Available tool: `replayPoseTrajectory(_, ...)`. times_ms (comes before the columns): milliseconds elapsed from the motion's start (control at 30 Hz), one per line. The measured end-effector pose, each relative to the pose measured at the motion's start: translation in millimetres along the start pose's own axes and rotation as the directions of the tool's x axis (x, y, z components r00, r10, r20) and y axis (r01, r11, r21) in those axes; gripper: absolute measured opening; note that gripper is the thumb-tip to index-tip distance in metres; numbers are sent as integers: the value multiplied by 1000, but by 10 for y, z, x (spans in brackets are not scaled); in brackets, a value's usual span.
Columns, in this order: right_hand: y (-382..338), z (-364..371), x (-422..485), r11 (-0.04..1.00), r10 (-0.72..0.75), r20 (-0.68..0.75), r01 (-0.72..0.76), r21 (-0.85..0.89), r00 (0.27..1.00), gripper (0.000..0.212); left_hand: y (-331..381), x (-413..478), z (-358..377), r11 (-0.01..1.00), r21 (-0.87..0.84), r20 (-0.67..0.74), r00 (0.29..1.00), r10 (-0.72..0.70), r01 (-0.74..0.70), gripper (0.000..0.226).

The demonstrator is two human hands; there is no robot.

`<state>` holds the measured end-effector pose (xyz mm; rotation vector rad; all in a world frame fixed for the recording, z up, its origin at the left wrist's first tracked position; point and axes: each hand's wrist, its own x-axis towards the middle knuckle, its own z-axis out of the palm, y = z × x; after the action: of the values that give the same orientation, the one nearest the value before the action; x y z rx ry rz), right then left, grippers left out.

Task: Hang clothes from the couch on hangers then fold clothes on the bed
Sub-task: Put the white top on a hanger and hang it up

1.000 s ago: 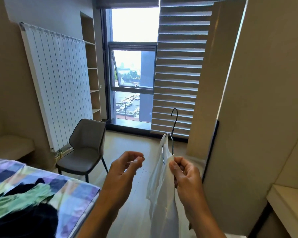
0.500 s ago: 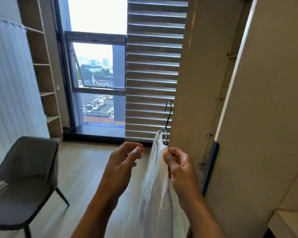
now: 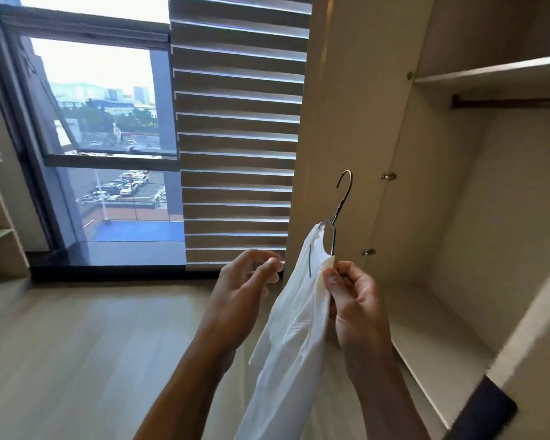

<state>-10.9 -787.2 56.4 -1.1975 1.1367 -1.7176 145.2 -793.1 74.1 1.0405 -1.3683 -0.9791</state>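
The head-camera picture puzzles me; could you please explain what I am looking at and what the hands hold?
There is no machine: a person wears one wide-angle camera on the head, looking down at their bare hands. The right hand pinches a white garment at its shoulder, where it hangs on a wire hanger. The left hand hovers beside it, fingers loosely curled, seemingly holding nothing. To the right stands an open wardrobe with a dark rail; ahead is a window.

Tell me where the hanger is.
In the head view the hanger sits just right of centre, held up by the right hand with the white shirt on it, before the open wardrobe.
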Motion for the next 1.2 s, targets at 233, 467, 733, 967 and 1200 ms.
replayPoseTrajectory(233,546,-63,1388,998,-27,-139,19,-62,990,39,-439,1530,546,1000,-12,141,990,15,-14,16)
replayPoseTrajectory(467,759,-359,2458,981,-72,-319,10,-192,945,8,-712,2908,1291,997,-82,359,932,43,-14,16)
replayPoseTrajectory(733,806,-886,3308,953,-116,-563,-67,-294,818,26,-909,4064,2408,983,-184,679,725,111,21,35)
replayPoseTrajectory(967,424,-1386,3858,922,-261,-740,-67,-382,620,34,-762,4706,3509,967,-253,871,443,215,28,17)
replayPoseTrajectory(1200,-18,-2188,4244,865,-357,-826,-179,-469,436,17,-427,4737,4582,936,-348,911,256,324,54,20)
